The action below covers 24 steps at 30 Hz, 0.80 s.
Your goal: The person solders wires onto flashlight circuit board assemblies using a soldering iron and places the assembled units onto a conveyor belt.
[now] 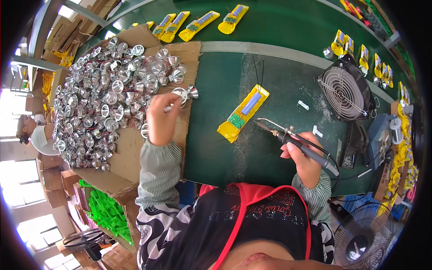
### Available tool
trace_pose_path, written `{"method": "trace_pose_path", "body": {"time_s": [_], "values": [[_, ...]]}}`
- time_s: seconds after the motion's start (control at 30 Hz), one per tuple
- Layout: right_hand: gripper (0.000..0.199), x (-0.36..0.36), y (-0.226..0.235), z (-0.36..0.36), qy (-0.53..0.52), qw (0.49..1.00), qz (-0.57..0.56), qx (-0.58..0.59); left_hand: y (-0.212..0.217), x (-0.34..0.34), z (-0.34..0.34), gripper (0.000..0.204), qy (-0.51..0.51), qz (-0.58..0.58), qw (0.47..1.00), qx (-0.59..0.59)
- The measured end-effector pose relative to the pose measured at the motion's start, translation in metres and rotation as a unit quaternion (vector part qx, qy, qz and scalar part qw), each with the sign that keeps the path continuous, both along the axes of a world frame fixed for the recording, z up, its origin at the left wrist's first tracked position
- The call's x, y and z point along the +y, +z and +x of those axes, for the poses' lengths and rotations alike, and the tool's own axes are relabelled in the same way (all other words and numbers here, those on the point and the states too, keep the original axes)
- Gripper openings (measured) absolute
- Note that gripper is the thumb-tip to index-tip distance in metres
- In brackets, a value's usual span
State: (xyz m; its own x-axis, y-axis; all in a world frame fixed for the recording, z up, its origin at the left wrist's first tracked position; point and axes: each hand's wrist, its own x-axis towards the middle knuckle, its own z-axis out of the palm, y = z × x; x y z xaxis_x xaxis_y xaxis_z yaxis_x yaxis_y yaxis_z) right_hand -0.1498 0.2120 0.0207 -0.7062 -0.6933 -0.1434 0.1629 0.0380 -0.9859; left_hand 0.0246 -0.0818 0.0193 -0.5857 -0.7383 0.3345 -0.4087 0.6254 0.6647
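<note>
My left hand (163, 118) pinches a shiny silver cone-shaped metal reflector (181, 94) at the edge of the heap of reflectors (103, 99) on brown cardboard (130, 148), while my right hand (306, 159) grips a black-handled soldering iron (294, 141) beside the yellow plastic housing (243, 112) on the green surface (216, 135).

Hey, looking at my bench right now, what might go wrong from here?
1. The soldering iron in your right hand points its tip close to the yellow housing; a slip might scorch the plastic or its thin wires.
2. Your left hand picks a silver reflector from the heap's edge; neighbours may roll off the cardboard.
</note>
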Motion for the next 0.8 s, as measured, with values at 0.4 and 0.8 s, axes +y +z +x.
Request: {"method": "trace_pose_path", "body": {"time_s": [0.4,0.8], "values": [[0.015,-0.025,-0.018,0.001,0.078,0.996,-0.029,-0.014,-0.026,0.069,-0.035,0.008,-0.182,-0.024,0.977,-0.111],[0.016,-0.039,-0.027,0.000,0.072,0.996,-0.032,-0.042,-0.030,0.072,-0.037,0.009,-0.174,-0.023,0.974,-0.144]]}}
